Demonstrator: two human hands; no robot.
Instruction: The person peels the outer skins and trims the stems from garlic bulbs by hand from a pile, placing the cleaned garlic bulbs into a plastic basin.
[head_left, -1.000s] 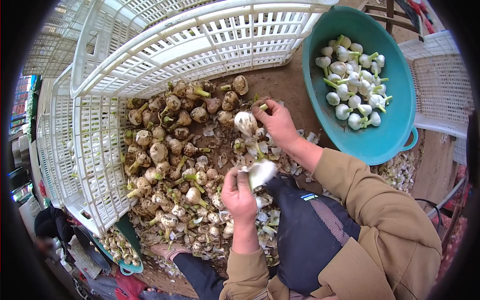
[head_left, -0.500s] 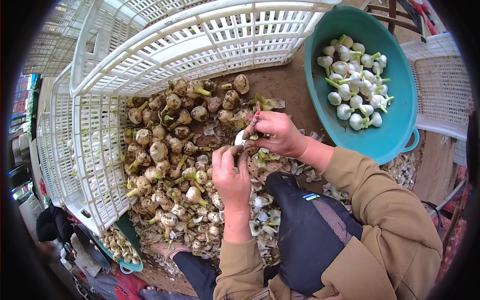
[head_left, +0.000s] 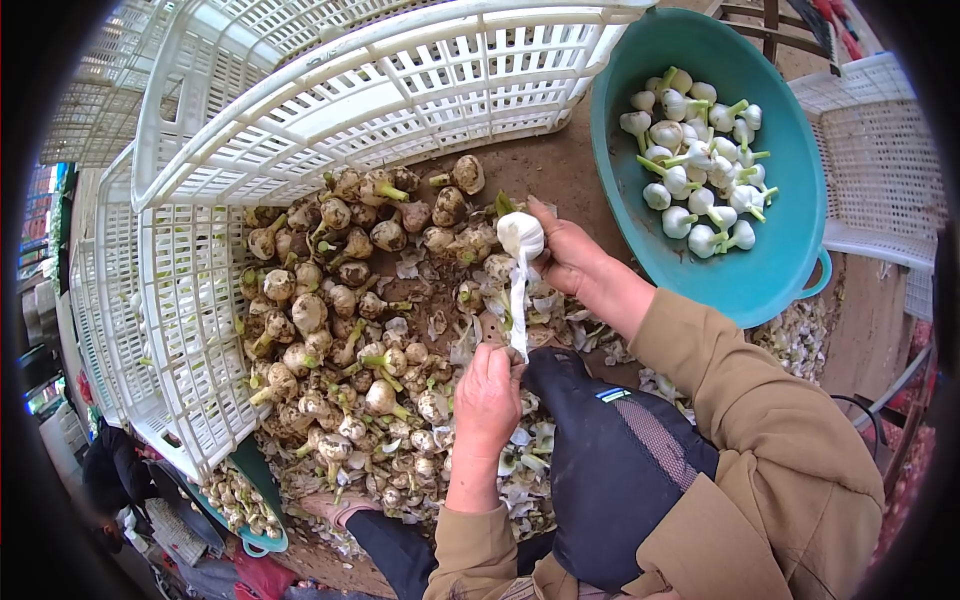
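A white garlic bulb [head_left: 520, 236] is held up by my right hand [head_left: 572, 252], whose fingers close round its far side. From the bulb a long white strip of skin [head_left: 518, 310] hangs toward me, its lower end pinched in my left hand [head_left: 488, 392]. Below and left of my hands lies a heap of soil-stained garlic bulbs [head_left: 310, 315], many with green stem stubs. Peeled skins [head_left: 530, 440] are scattered beneath my hands. To the right, a teal basin [head_left: 640, 225] holds several clean white bulbs with trimmed stems.
White slatted crates [head_left: 380, 100] wall in the heap at the back and left. Another white crate [head_left: 880, 160] stands beyond the basin at right. At lower left is a green tub [head_left: 262, 480] of small bulbs. A dark cloth [head_left: 620, 470] covers my knee.
My hands have drawn apart: the right rose with the bulb, the left moved down toward me. A strip of skin now stretches between them, and more white surface shows.
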